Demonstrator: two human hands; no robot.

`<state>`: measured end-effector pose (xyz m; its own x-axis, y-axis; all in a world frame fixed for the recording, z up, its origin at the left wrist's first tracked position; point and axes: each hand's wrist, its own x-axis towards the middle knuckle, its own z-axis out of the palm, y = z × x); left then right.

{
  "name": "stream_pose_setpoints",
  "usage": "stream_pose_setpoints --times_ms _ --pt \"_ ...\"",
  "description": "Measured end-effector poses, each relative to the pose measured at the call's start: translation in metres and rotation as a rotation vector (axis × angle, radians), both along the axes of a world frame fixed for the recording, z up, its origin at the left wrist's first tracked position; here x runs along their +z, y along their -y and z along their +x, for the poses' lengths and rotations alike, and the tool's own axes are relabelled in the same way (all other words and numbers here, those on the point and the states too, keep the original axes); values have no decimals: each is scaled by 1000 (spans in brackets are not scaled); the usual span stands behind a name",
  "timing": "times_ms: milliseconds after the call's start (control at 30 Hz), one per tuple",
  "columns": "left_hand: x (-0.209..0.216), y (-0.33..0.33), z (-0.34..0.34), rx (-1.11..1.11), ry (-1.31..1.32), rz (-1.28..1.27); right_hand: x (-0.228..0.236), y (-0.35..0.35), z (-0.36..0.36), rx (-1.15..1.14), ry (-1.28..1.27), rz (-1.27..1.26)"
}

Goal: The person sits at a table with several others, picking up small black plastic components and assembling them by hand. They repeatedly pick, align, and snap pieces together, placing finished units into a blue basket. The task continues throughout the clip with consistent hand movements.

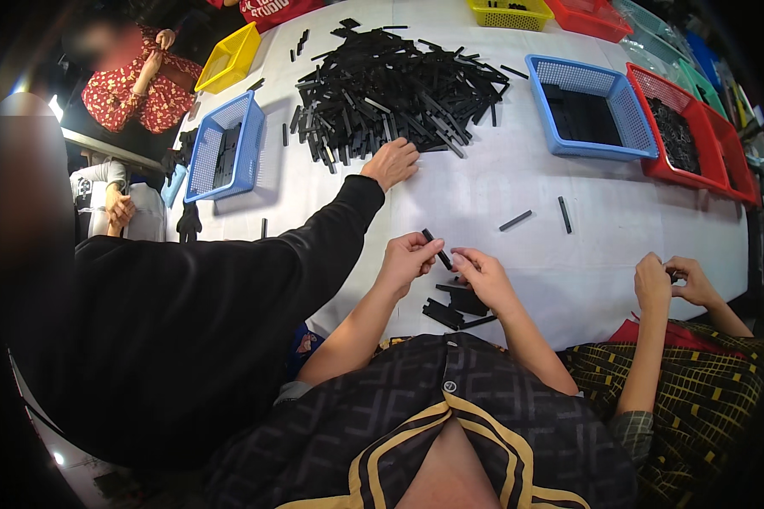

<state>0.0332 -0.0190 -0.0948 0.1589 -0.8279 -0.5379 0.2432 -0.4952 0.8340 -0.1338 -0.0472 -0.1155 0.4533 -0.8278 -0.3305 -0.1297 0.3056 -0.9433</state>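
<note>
The left hand [406, 261] pinches a tilted black strip [445, 259] between thumb and fingers; the right hand [488, 282] curls at its lower end, whether gripping I cannot tell. Just below, loose pieces [443, 315] lie on the table [560, 276]; a slack pinch could drop the strip among them. Farther out, a co-worker's hand [390, 164] at the pile [399, 93] could knock pieces loose.

Toward eleven o'clock, past the table's [586, 280] far edge, a red cloth [301, 10] carries pale printed capitals [272, 10], the upper ones cut by the view's border. Near nine o'clock, a white top [102, 172] bears a dark print [84, 190] too small to read.
</note>
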Motion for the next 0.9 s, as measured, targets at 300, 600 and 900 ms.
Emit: stream_pose_setpoints --times_ms 300,600,900 --pt "70 -12 -22 -148 -13 -447 92 -19 -5 82 44 -69" --pt "86 -8 -28 115 -178 -288 112 -32 -3 26 170 0" --pt "112 -16 -33 -89 -206 -471 118 -27 -14 148 684 499"
